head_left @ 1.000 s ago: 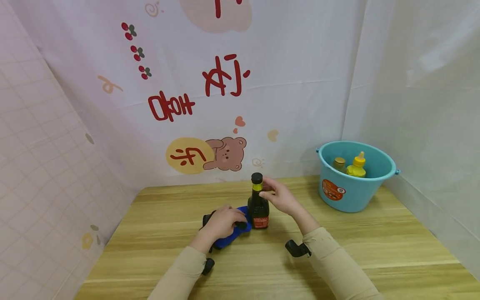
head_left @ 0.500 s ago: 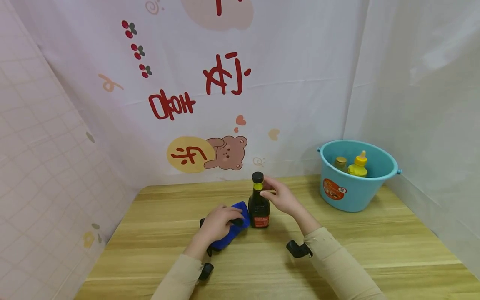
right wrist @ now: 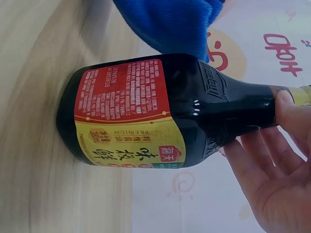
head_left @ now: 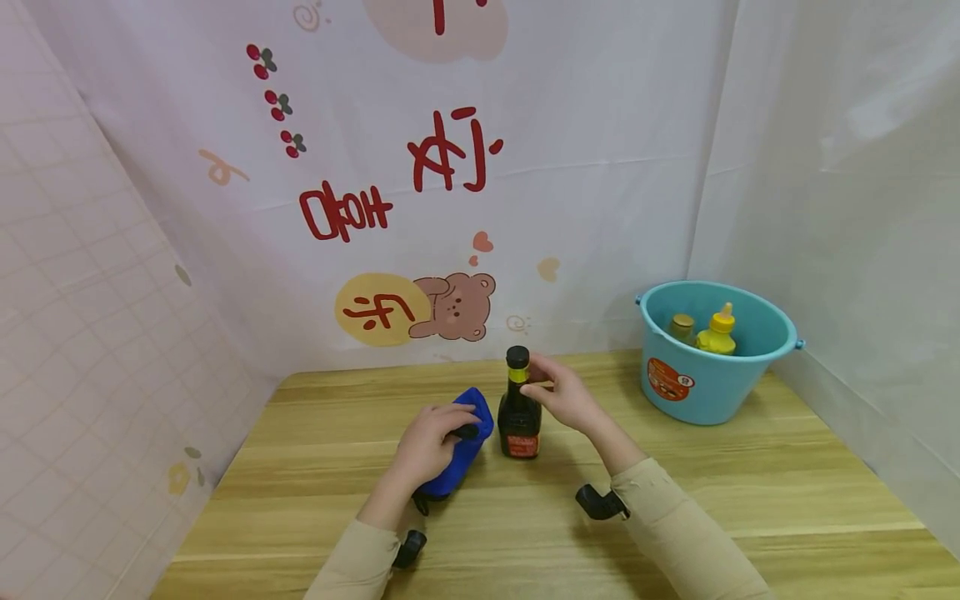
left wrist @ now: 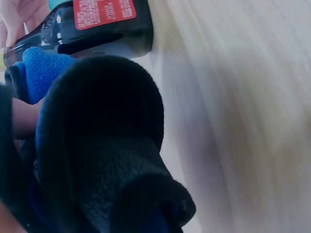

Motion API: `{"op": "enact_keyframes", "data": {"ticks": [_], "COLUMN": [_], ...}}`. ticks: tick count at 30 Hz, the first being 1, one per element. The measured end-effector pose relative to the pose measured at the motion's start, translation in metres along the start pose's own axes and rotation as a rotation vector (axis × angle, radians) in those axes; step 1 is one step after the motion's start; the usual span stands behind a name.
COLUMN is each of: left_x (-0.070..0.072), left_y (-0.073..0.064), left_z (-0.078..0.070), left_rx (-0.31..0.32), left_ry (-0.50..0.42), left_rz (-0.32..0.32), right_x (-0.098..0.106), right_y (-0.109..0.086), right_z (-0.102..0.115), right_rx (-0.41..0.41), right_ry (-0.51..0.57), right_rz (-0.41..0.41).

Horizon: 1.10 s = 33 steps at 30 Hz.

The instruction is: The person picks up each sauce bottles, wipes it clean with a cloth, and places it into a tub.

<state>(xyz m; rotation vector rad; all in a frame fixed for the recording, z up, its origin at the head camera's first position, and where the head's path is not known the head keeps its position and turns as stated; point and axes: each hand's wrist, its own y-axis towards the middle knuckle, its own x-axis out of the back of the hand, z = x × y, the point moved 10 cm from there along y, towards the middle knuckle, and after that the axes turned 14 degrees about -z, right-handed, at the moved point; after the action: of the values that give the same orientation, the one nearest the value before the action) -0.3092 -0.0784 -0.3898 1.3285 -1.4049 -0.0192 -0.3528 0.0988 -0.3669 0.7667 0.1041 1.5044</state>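
Note:
A dark soy sauce bottle (head_left: 519, 412) with a black cap stands upright on the wooden table; its red and yellow label (right wrist: 129, 111) faces the right wrist camera. My right hand (head_left: 564, 396) holds the bottle by its neck, thumb on the near side and fingers behind. Left of the bottle, my left hand (head_left: 426, 440) grips a blue and black fuzzy cloth (head_left: 459, 468), a black part showing between thumb and fingers. The cloth's dark folds (left wrist: 112, 165) fill much of the left wrist view and hide most of that hand. In the head view the cloth is apart from the bottle.
A light blue bucket (head_left: 701, 387) stands at the back right, holding a yellow squeeze bottle (head_left: 717, 340) and a gold-capped container (head_left: 682, 327). A white printed curtain (head_left: 600, 208) hangs behind the wooden table (head_left: 675, 500).
My left hand has moved slightly left, drawing the cloth away from the bottle's side and turning it more lengthwise. My right hand has kept its hold on the bottle neck.

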Motion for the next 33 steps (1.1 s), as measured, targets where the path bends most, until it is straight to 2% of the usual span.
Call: {"op": "enact_keyframes", "data": {"ticks": [7,11,17,25,33], "left_x": [0.012,0.018,0.024,0.03,0.033], "left_y": [0.0,0.001,0.003,0.01,0.016], "left_z": [0.003,0.001,-0.002,-0.005,-0.009], "left_rx": [0.075,0.092,0.086,0.062,0.064], "left_ry": [-0.015,-0.037,-0.054,-0.017,-0.023], "left_rz": [-0.067,-0.098,-0.125,-0.203,-0.252], "right_x": [0.002,0.004,0.014,0.017,0.015], "right_y": [0.0,0.0,0.008,0.019,0.022], "right_z": [0.006,0.009,0.018,0.041,0.046], "right_rx": [-0.015,-0.025,0.002,0.121,0.101], "right_ry": [-0.047,-0.058,-0.063,-0.184,-0.258], "right_rz": [-0.016,-0.023,-0.056,-0.052,-0.044]}}
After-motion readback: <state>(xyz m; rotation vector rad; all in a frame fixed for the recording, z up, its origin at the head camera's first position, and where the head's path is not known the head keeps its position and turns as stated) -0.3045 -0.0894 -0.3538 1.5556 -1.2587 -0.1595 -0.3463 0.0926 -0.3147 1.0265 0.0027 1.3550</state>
